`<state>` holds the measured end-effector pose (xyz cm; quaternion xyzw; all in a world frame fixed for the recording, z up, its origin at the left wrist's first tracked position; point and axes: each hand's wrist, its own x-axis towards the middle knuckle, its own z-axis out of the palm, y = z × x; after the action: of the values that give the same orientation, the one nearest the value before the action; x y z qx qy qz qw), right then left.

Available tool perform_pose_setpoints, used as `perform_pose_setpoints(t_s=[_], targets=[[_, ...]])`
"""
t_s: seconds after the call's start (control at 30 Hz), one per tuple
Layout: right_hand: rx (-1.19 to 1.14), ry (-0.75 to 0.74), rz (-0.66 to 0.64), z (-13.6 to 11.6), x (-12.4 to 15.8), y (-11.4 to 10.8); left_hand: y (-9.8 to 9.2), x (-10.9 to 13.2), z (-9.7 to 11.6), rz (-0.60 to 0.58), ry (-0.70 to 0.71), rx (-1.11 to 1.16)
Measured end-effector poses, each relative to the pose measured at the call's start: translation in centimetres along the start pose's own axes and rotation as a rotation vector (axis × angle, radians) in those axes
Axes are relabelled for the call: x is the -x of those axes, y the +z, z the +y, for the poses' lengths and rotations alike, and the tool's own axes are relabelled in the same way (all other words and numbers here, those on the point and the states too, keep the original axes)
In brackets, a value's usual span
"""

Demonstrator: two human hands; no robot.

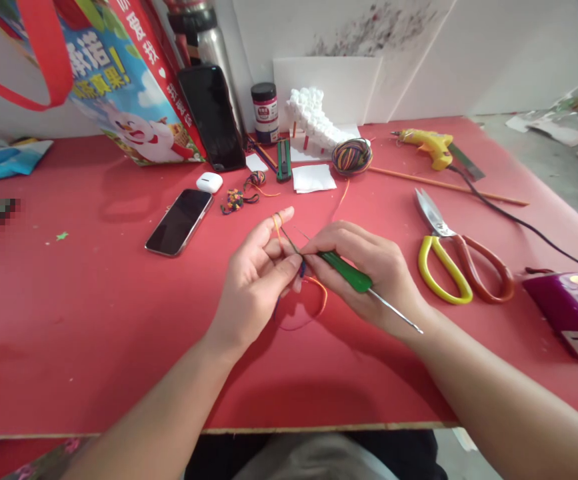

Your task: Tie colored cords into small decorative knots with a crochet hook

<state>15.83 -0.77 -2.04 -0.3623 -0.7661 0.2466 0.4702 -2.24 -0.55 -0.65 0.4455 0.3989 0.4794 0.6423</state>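
Observation:
My left hand (259, 273) pinches a multicoloured yarn (313, 303) between thumb and fingers, with the strand looped over my raised index finger. My right hand (369, 273) grips a crochet hook with a green handle (349, 272); its metal tip meets the yarn at my left fingertips and its steel shank sticks out behind my palm. A loop of yarn hangs under both hands above the red table (93, 320). The strand runs back to a multicoloured yarn ball (351, 156) at the far middle.
Yellow and orange scissors (456, 260) lie right of my hands, near a purple power strip (576, 310). A yellow glue gun (431, 145), a wooden stick, a white foam piece (311, 120), two phones (179, 222), an earbud case (209, 182) and a printed bag (133, 100) stand farther back.

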Motion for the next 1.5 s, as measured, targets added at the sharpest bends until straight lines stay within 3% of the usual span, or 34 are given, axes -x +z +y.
perform_pose_setpoints(t_s=[0.43,0.7,0.8,0.97,1.07,1.33,1.5], targets=[[0.035,0.019,-0.01,0.38,0.03,0.24,0.17,-0.45,0.18,0.055,-0.085,0.012],[0.279,-0.069,-0.072,0.35,0.27,0.63,0.43,-0.53,0.08,0.087,-0.158,0.054],[0.208,0.032,-0.026,0.1,0.19,0.74,0.61,-0.48,0.13,0.103,-0.126,0.058],[-0.248,0.377,0.008,0.2,-0.19,0.62,0.61,-0.45,0.21,0.1,-0.086,0.059],[-0.343,0.458,0.032,0.42,-0.4,0.37,0.41,-0.51,0.25,0.09,-0.105,0.093],[-0.315,0.395,0.0,0.07,-0.33,-0.01,0.21,-0.56,0.32,0.063,-0.138,0.097],[-0.05,0.123,-0.013,-0.06,-0.19,-0.13,0.39,-0.36,0.23,0.073,-0.037,-0.054]])
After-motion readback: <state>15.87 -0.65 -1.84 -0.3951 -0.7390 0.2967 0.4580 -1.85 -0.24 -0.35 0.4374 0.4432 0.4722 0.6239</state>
